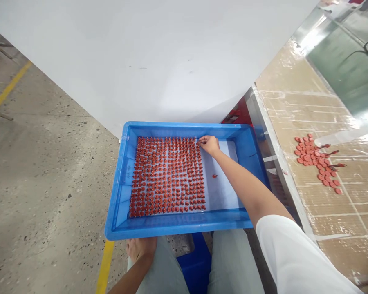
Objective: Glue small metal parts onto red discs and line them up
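Blue tray (184,232) walls leave bare liner (223,194) beside the right hand (209,145).

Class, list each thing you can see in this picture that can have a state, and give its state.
Blue tray: open-topped, partly filled
Small red parts: standing in close rows
Single red part: apart from the rows
White liner: flat, partly covered
Red discs: loosely clustered
Right hand: fingertips pinched
Left hand: partly hidden

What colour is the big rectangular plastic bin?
The rectangular plastic bin is bright blue, clear in the head view.
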Motion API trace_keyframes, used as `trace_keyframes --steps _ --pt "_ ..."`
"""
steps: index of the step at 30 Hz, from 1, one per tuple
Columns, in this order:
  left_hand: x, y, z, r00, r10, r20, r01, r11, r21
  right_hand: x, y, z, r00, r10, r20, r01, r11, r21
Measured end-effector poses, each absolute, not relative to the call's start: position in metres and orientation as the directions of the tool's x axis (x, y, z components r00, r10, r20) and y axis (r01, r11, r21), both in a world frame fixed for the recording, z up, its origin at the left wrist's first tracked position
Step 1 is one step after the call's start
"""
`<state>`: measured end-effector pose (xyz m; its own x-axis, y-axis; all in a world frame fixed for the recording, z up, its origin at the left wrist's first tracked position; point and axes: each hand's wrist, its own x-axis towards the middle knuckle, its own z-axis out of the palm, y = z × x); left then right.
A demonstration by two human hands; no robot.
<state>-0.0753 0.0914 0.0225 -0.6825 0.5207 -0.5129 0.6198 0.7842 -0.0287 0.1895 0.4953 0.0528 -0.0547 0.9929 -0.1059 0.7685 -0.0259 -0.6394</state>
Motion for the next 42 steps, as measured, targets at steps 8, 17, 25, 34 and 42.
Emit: trace_keyframes --steps 8,17,25,34,42 --pt "-0.076 0.091 0.024 -0.677 0.535 -0.506 0.626 0.780 -0.013 0.201 0.490 0.060 -0.036 0.995 -0.090 0.758 -0.032 -0.652" --pt "-0.077 0.093 0.029 -0.671 0.568 -0.478 0.626 0.779 0.047 0.269 0.404 0.080 0.000 0.953 -0.301 0.843 -0.162 -0.513" --pt "-0.073 0.095 0.031 -0.689 0.575 -0.441 0.623 0.781 0.046 0.268 0.336 0.076 -0.099 0.925 -0.366 0.861 -0.105 -0.498" --pt "-0.073 0.097 0.036 -0.683 0.568 -0.459 0.620 0.783 0.045 0.250 0.337 0.069 -0.084 0.956 -0.280 0.924 -0.030 -0.381" --pt "-0.074 0.097 0.036 -0.676 0.563 -0.476 0.621 0.783 0.045 0.247 0.367 0.070 -0.061 0.980 -0.189 0.952 0.000 -0.307"
